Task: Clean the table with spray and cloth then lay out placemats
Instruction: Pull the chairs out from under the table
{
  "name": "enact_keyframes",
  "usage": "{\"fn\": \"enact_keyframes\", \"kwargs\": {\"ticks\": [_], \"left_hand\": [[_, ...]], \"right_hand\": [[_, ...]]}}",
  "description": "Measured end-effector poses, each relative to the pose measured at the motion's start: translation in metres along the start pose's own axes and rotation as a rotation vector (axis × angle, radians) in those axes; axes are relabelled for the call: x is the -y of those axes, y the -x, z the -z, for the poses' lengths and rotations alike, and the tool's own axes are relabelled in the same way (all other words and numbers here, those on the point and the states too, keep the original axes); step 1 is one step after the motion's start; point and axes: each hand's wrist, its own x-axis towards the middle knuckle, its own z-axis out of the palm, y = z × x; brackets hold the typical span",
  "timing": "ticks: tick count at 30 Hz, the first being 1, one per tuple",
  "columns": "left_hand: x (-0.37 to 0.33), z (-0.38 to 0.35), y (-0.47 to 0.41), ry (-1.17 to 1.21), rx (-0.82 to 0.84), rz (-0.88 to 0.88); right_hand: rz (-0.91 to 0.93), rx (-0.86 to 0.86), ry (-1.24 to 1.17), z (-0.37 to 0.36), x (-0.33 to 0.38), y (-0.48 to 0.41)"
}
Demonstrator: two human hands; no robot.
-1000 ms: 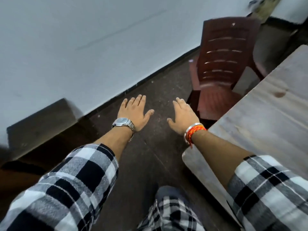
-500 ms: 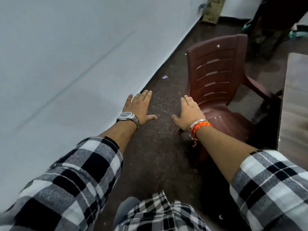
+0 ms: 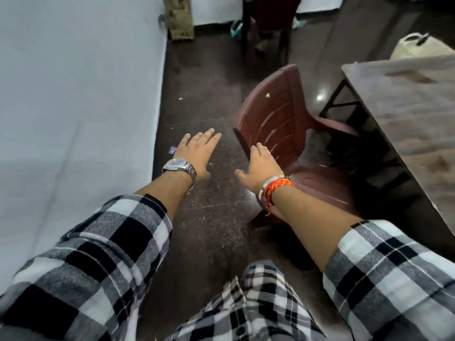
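Swinging round since a moment ago, the view now shows the bench [image 3: 413, 114] off to the right; right hand [image 3: 261, 166] is nearer it than left hand [image 3: 197, 153], each grip released, empty; no spray or cloth visible.

Both my arms are stretched forward over the dark floor [image 3: 211, 232], palms down. My left hand [image 3: 197, 153] is spread flat with nothing in it, a metal watch [image 3: 178, 166] on the wrist. My right hand [image 3: 258, 166] is likewise spread and empty, with an orange thread band [image 3: 278, 187] at the wrist; its fingers [image 3: 257, 148] lie in front of the back edge of a maroon plastic chair [image 3: 278, 119], contact uncertain. The chair faces the wooden counter [image 3: 413, 114] at right. A pale wall [image 3: 78, 94] runs along the left. My sleeves are black-and-white check. A light-coloured bag [image 3: 418, 46] sits beyond the counter, blurred.
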Motion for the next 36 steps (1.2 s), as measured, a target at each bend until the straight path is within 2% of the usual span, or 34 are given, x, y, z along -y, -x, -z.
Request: {"fn": "enact_keyframes", "kwargs": {"ticks": [7, 13, 18, 24, 26, 31, 34, 36], "left_hand": [[0.04, 0.031, -0.148, -0.153, -0.026, -0.268], [0.041, 0.044, -0.248, -0.198, -0.043, -0.466], [0.023, 0.047, -0.309, -0.228, -0.034, -0.66], [-0.006, 0.051, -0.378, -0.274, -0.113, -0.921], [-0.012, 0.051, -0.398, -0.34, -0.113, -1.007], [-0.024, 0.061, -0.438, -0.581, -0.098, -1.199], [-0.033, 0.063, -0.45, -0.615, -0.131, -1.263], [-0.037, 0.062, -0.451, -0.584, -0.167, -1.314]], "right_hand": [[-0.195, -0.113, -0.065, 0.006, 0.018, -0.122], [-0.403, -0.155, -0.145, 0.007, 0.012, -0.201], [-0.565, -0.149, -0.207, 0.008, 0.01, -0.231], [-0.772, -0.166, -0.271, 0.009, 0.014, -0.264], [-0.888, -0.173, -0.283, 0.006, 0.022, -0.281], [-1.239, -0.389, -0.27, -0.005, 0.044, -0.317], [-1.276, -0.482, -0.216, -0.012, 0.045, -0.313], [-1.291, -0.465, -0.166, -0.015, 0.043, -0.311]]}}
